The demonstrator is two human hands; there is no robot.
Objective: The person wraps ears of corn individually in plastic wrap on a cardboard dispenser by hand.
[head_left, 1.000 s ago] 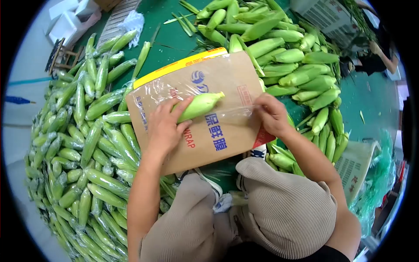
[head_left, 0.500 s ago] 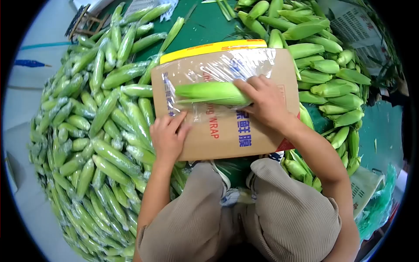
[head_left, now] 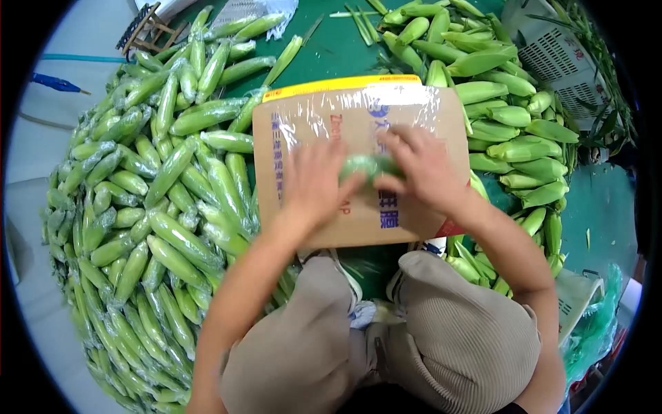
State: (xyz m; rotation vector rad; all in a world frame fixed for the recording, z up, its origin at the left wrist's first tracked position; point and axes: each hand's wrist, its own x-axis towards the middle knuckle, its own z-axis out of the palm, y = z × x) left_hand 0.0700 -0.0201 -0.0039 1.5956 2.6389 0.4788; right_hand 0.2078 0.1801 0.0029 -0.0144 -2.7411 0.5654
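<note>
An ear of corn [head_left: 370, 165] in its green husk lies across the cardboard box [head_left: 296, 224], partly hidden by both hands and smeared by motion. My left hand [head_left: 316, 174] is closed over its left end, fingers reaching away from me and thumb on the near side. On the right end, my right hand [head_left: 422, 165] curls round it in the same way. Clear plastic wrap [head_left: 324, 119] shines on the top of the box, under and beyond the hands. A yellow strip [head_left: 345, 84] runs along the box's far edge.
Corn ears wrapped in film [head_left: 183, 241] form a big heap at my left. Unwrapped husked ears [head_left: 510, 131] are piled at the right, before a white crate [head_left: 562, 65]. Green plastic [head_left: 596, 338] lies at the lower right; a small wooden stool [head_left: 153, 31] stands far left.
My left hand has moved from the box's near left side up and right onto the corn. The corn has shifted slightly nearer to me, my right hand staying on it.
</note>
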